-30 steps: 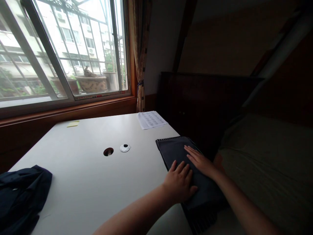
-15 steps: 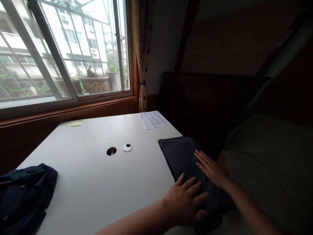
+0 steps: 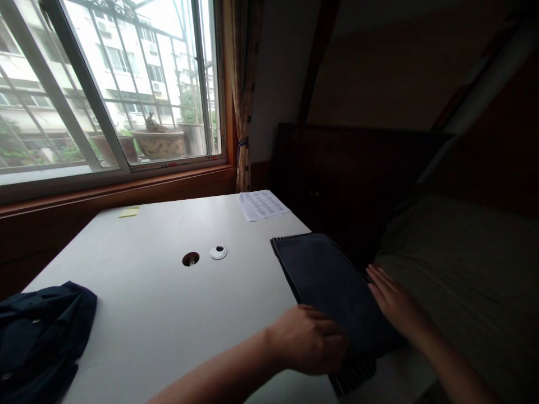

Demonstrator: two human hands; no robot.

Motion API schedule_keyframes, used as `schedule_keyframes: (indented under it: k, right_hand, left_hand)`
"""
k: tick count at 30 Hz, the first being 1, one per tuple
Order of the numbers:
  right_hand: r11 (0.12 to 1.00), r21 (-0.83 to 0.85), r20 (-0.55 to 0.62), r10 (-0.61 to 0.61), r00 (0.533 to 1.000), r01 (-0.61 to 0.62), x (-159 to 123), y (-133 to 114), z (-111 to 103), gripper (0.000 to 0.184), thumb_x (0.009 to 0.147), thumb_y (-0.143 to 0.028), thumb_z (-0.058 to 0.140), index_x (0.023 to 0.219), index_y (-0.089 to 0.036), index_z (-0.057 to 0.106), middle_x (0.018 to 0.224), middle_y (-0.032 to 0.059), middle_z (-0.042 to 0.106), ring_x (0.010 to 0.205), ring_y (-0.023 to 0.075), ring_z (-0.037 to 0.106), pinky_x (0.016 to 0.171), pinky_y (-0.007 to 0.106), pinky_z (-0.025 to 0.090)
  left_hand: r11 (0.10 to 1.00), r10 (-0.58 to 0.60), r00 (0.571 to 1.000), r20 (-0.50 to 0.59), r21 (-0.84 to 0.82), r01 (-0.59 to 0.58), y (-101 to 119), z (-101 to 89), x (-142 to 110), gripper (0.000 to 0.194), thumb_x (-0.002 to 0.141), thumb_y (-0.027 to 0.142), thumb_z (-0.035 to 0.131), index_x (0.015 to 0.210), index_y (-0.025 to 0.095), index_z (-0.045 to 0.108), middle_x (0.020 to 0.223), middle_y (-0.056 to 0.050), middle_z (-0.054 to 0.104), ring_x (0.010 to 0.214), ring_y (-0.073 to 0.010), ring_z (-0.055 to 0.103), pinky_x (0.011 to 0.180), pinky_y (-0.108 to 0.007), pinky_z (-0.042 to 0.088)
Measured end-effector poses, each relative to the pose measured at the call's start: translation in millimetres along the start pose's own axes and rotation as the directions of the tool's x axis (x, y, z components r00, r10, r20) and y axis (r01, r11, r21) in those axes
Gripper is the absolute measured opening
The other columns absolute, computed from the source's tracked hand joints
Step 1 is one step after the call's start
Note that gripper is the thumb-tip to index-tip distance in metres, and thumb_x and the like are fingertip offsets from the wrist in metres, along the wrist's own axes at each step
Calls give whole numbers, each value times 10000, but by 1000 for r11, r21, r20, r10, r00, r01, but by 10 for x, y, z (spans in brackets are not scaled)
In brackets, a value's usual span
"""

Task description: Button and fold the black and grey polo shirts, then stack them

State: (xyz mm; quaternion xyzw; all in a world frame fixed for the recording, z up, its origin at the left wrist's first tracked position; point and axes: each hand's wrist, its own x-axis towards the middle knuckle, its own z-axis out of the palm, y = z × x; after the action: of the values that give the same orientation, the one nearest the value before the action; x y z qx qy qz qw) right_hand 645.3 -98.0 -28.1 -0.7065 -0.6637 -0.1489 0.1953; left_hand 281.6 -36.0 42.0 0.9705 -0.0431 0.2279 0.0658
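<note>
A folded dark-blue cloth [image 3: 337, 278] with a black, white-striped edging lies along the right side of the white table [image 3: 177, 325]. My left hand [image 3: 311, 339] is at the near left edge of this cloth, its fingers curled down and closed on the fabric; the fingertips are hidden beneath the hand. Along the cloth's right edge is my right hand [image 3: 396, 300], open, with straight fingers pointing away from me. Whether it touches the cloth is hard to tell in the dim light.
Another dark-blue garment [image 3: 46, 336] with buttons lies crumpled at the table's left. Printed sheets [image 3: 263, 205] and yellow sticky notes [image 3: 128, 212] lie at the far side. Mid-table are a round hole [image 3: 191, 259] and a white disc [image 3: 218, 253]. A bed-like covered surface [image 3: 467, 269] is at right.
My left hand has gone from spread flat on the cloth to curled fingers at its near left edge. My right hand has slid right, off the cloth's middle to its right edge.
</note>
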Motion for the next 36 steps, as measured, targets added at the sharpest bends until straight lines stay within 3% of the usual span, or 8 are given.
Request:
schedule_keyframes:
  k: [4,8,12,18,21,25,29,36]
  right_hand:
    - [997,65,41,-37,998,35,205,-612,-171,564,1032,-423,297,1551,-203,333,1582,96,390,1478,255,322,1195,497,337]
    - [990,112,196,-103,975,82,243,-1060,-99,615,1015,-516,364,1564,-246,303,1611,68,331,1488,272,293,1193,536,321]
    - [989,120,259,-117,959,89,88,-976,-6,619,1002,-544,381,1567,-306,295,1620,36,305,1495,280,266,1208,554,274]
    - [995,92,226,-45,973,25,-217,-546,-23,660,992,-559,353,1593,-358,170,1644,18,241,1495,303,260,1196,589,275]
    - [994,107,208,1,978,-24,-311,-386,8,674,983,-575,344,1594,-348,173,1628,30,292,1484,303,290,1187,584,302]
    - [989,138,195,19,981,-46,-220,-295,24,612,995,-540,322,1567,-325,281,1604,41,352,1475,297,315,1184,571,318]
    - [982,185,150,-8,989,-20,136,-393,-6,561,1014,-471,291,1540,-284,350,1577,64,402,1470,279,333,1187,554,316]
    - [973,215,222,-132,966,84,950,-635,271,554,1010,-465,317,1525,-278,392,1577,59,399,1472,263,329,1207,524,278]
  left_hand:
    - [941,-319,937,-142,73,331,-238,56,153,406,1025,346,384,1353,174,550,1439,-91,568,1337,-226,514,1120,-378,420]
    - [844,-504,854,-127,139,518,-406,292,124,570,1028,492,345,1478,152,431,1557,-130,420,1453,-294,361,1181,-499,326]
    - [833,-534,837,-121,97,545,-447,437,-51,598,1026,542,328,1518,206,378,1584,-102,383,1486,-267,301,1203,-493,288]
    - [823,-555,825,-107,73,564,-399,372,-155,629,1022,568,317,1529,198,361,1597,-105,355,1508,-266,243,1209,-489,276]
    - [839,-535,840,-91,63,541,-317,302,-80,630,1024,570,305,1513,182,386,1574,-108,399,1493,-282,281,1222,-510,237]
    - [940,-336,941,-43,52,338,-119,265,101,576,1030,554,299,1452,201,473,1530,-69,472,1459,-269,348,1227,-496,216]
    - [985,-154,988,0,77,154,78,353,261,626,1030,579,273,1472,169,442,1516,-77,489,1443,-260,372,1209,-478,243]
    - [973,-101,995,8,209,97,249,464,236,725,1020,608,262,1526,95,342,1591,-116,362,1486,-257,296,1208,-463,248]
